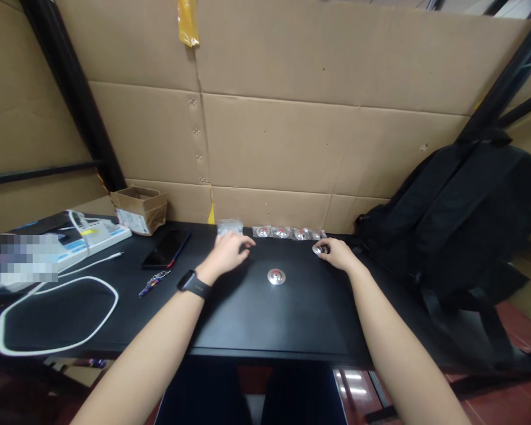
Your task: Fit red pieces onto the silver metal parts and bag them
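Note:
On the black table, a round shiny metal disc with a red mark at its raised centre lies between my hands. My right hand pinches a similar metal disc by its edge, close to the table's far side. My left hand is at a small stack of clear plastic bags; its thumb and index finger are apart, while the other fingers are partly hidden. Along the back edge runs a row of several discs in clear wrappers.
To the left are a phone, a keychain, a small cardboard box, a power strip and a looping white cable. A black backpack stands at the right. Cardboard walls off the back.

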`<state>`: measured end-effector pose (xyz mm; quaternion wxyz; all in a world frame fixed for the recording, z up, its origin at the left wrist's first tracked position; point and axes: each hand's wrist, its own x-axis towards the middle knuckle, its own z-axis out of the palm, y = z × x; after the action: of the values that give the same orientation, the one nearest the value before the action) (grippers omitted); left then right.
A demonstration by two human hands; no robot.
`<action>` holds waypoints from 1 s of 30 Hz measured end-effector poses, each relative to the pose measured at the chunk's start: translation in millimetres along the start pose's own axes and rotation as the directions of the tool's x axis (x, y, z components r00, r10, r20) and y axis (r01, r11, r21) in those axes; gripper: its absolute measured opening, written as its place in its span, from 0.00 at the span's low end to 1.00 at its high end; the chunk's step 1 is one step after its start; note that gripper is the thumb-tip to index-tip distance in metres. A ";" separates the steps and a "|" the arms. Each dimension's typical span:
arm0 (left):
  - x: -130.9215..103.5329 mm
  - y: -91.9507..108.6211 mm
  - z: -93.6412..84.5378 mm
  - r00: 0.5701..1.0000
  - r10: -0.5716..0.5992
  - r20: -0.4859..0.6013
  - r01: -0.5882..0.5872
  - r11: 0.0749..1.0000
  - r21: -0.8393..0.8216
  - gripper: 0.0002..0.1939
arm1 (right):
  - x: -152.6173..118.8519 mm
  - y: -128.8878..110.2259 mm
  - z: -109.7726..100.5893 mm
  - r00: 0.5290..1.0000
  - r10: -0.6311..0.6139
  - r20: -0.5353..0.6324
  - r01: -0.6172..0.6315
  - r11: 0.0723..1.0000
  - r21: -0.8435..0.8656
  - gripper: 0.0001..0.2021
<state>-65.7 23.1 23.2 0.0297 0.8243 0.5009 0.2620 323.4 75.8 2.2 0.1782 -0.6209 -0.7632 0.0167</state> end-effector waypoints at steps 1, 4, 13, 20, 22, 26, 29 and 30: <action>0.0 -12.8 -7.2 0.998 -0.064 -0.005 0.064 0.997 0.046 0.12 | 0.7 1.2 1.1 1.000 -0.006 -0.007 0.006 1.000 0.015 0.15; -2.6 -44.0 -22.4 0.984 -0.161 0.078 0.152 0.983 0.104 0.09 | 1.9 3.0 2.9 0.999 -0.029 -0.020 0.030 0.998 0.048 0.15; -9.8 -56.5 -31.5 0.953 -0.218 0.209 0.197 0.974 0.116 0.10 | -2.4 -10.2 -5.1 0.985 -0.103 -0.141 0.127 0.976 0.175 0.15; -4.3 -47.4 -16.3 0.975 -0.104 0.198 0.086 0.992 0.096 0.03 | -4.2 -31.1 -5.4 0.986 -0.083 -0.144 0.144 0.858 0.492 0.15; -3.8 -45.6 -13.5 0.977 -0.095 0.191 0.078 0.992 0.095 0.02 | -4.5 -38.2 -4.2 0.987 -0.093 -0.132 0.152 0.816 0.558 0.16; -4.7 -43.7 -16.6 0.987 -0.078 0.137 0.064 0.993 0.103 0.02 | -7.0 -55.8 -2.8 0.987 -0.110 -0.118 0.161 0.717 0.678 0.17; -4.7 -43.7 -19.3 0.988 -0.079 0.134 0.066 0.993 0.100 0.01 | -9.9 -68.1 -2.1 0.988 -0.129 -0.085 0.149 0.663 0.733 0.18; -4.5 -44.1 -19.2 0.989 -0.078 0.129 0.066 0.993 0.098 0.01 | -10.8 -71.4 -1.7 0.988 -0.130 -0.078 0.145 0.651 0.745 0.18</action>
<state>-111.9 37.1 24.2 0.0340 0.8218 0.5389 0.1816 258.5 48.8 18.7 0.4250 -0.4333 -0.7319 0.3098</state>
